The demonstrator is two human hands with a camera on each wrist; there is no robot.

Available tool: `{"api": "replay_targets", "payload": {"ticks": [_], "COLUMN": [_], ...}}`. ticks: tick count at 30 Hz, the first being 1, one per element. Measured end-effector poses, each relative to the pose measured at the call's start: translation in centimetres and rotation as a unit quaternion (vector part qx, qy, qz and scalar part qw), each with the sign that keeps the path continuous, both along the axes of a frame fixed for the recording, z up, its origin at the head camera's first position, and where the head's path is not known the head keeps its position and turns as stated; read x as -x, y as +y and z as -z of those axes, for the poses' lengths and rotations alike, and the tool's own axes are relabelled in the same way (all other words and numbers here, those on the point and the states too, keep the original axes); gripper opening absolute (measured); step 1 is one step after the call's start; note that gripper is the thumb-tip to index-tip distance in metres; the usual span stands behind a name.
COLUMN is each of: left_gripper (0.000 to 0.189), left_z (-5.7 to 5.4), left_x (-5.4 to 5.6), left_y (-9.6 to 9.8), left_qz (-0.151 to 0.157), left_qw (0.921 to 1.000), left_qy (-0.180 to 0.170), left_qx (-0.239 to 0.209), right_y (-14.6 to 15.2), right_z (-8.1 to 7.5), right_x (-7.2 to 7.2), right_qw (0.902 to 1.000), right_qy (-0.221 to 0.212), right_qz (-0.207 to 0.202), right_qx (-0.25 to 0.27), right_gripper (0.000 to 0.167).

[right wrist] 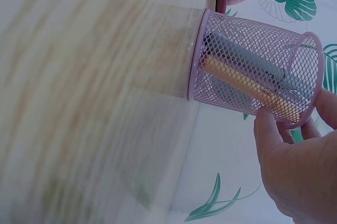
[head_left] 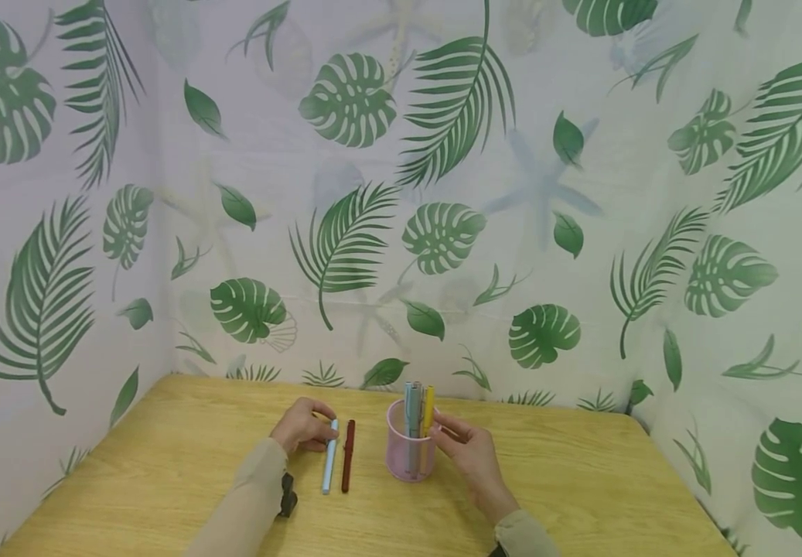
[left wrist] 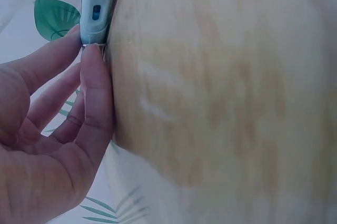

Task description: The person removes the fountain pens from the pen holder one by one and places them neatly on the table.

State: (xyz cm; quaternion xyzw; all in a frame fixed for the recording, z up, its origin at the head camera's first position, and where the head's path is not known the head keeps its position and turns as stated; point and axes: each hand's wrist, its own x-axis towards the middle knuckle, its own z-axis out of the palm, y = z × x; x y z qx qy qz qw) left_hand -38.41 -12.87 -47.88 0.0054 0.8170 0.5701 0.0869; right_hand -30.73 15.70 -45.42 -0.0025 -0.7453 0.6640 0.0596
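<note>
On the table, a light blue pen (head_left: 329, 464) lies with its far end at my left hand (head_left: 303, 425). Thumb and fingertips of that hand pinch this end in the left wrist view, where the pen (left wrist: 99, 2) runs up out of frame. Just right of it lies a dark red pen (head_left: 348, 456), roughly parallel. My right hand (head_left: 473, 460) holds the rim of a pink mesh pen holder (head_left: 397, 456) from the right, fingertips at rim and mesh in the right wrist view. Inside stand a grey-blue pen (head_left: 412, 410) and a yellow pen (head_left: 429, 406), among others.
The wooden table (head_left: 561, 472) reaches back to a leaf-printed cloth (head_left: 456, 309) that hangs behind and on both sides. A dark band (head_left: 288, 495) sits at the left wrist.
</note>
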Motion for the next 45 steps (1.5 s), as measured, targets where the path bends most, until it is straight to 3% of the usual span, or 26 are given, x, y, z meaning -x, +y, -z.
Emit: {"api": "replay_targets", "payload": {"ticks": [13, 23, 33, 45], "left_gripper": [0.035, 0.029, 0.025, 0.021], "left_z": [-0.4, -1.3, -2.2, -3.0], "left_x": [-0.4, -0.8, -0.7, -0.7], "left_y": [0.0, 0.3, 0.8, 2.7], "left_qz": [-0.015, -0.039, -0.027, -0.007], "left_qw": [0.9999, 0.9979, 0.9977, 0.9942], "left_qy": [0.007, 0.033, 0.062, 0.085], "left_qx": [0.003, 0.04, -0.005, -0.065], "right_y": [0.2, 0.1, 0.1, 0.0], "right_z": [0.1, 0.2, 0.0, 0.0], "right_x": [0.1, 0.0, 0.0, 0.1], "right_qw": [1.0, 1.0, 1.0, 0.9999], "right_qy": [0.003, 0.005, 0.001, 0.001], "right_qz": [-0.006, -0.007, -0.008, -0.002], "right_qx": [0.004, 0.002, 0.004, 0.011], "right_gripper": [0.036, 0.035, 0.037, 0.034]}}
